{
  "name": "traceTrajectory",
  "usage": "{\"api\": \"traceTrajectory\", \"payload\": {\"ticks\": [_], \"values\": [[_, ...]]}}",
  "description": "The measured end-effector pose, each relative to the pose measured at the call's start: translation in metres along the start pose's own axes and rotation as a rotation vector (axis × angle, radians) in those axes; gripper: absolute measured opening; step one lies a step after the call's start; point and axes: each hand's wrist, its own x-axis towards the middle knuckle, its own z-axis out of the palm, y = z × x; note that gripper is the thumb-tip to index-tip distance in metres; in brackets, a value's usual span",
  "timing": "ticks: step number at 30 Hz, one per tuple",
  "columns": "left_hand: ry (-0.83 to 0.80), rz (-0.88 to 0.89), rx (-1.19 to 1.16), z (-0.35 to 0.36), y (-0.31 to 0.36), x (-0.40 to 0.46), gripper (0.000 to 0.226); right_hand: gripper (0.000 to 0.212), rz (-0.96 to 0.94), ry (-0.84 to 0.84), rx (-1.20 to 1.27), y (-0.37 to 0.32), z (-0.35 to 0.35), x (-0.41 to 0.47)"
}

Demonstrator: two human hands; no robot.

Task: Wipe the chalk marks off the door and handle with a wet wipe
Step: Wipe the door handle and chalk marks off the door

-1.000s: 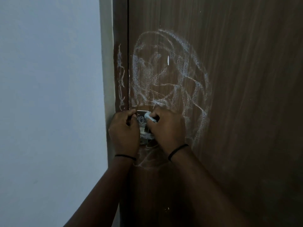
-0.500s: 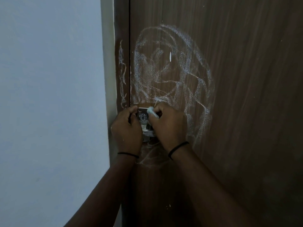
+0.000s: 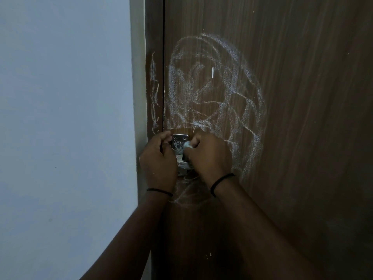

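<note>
A dark brown door (image 3: 292, 98) fills the right of the head view, covered with white chalk scribbles (image 3: 214, 93) above and right of the handle. The metal handle plate (image 3: 178, 142) carries chalk lines too; the handle itself is mostly hidden behind my hands. My right hand (image 3: 207, 156) pinches a small pale wet wipe (image 3: 186, 145) against the plate. My left hand (image 3: 159, 160) has its fingers curled at the plate's left edge; what it grips is hidden. More chalk shows below the handle (image 3: 185, 197).
The brown door frame (image 3: 154, 87) left of the door bears a vertical chalk scrawl. A pale wall (image 3: 64, 118) takes up the left half of the view.
My right hand has shifted the wipe slightly down on the plate. The view has tilted a little, so the scribbles sit higher than a second ago. My left hand stays put.
</note>
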Motion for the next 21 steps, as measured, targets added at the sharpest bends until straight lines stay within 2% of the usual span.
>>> {"api": "traceTrajectory", "payload": {"ticks": [2, 5, 8, 11, 15, 18, 19, 21], "values": [[-0.003, 0.002, -0.003, 0.0006, 0.0, 0.0003, 0.03, 0.017, -0.014, 0.047, 0.028, -0.0003, -0.0004, -0.0001], [-0.005, 0.007, -0.004, 0.001, -0.0002, -0.0001, 0.03, 0.013, 0.006, -0.032, -0.028, -0.0019, 0.001, -0.0009], [-0.006, 0.005, -0.011, 0.0013, -0.003, 0.0007, 0.03, 0.015, -0.008, 0.052, 0.042, -0.001, 0.001, -0.0005], [0.005, -0.006, -0.019, 0.0029, -0.0046, 0.0019, 0.03, 0.017, 0.026, -0.046, 0.024, -0.0011, 0.0001, 0.0034], [0.004, -0.007, -0.03, 0.0026, -0.0054, 0.002, 0.031, 0.018, -0.011, 0.086, 0.062, -0.0051, 0.0003, 0.0014], [-0.007, -0.005, -0.014, 0.0004, -0.0042, 0.002, 0.03, 0.018, 0.021, -0.058, -0.011, -0.0034, 0.0, 0.0055], [-0.014, -0.011, -0.013, -0.0003, -0.0037, 0.0018, 0.031, 0.018, 0.023, -0.057, -0.021, -0.0029, -0.0005, 0.0063], [-0.028, -0.015, -0.014, -0.0017, -0.0038, 0.0029, 0.032, 0.017, -0.033, 0.028, 0.044, -0.0046, 0.0004, 0.0054]]}}
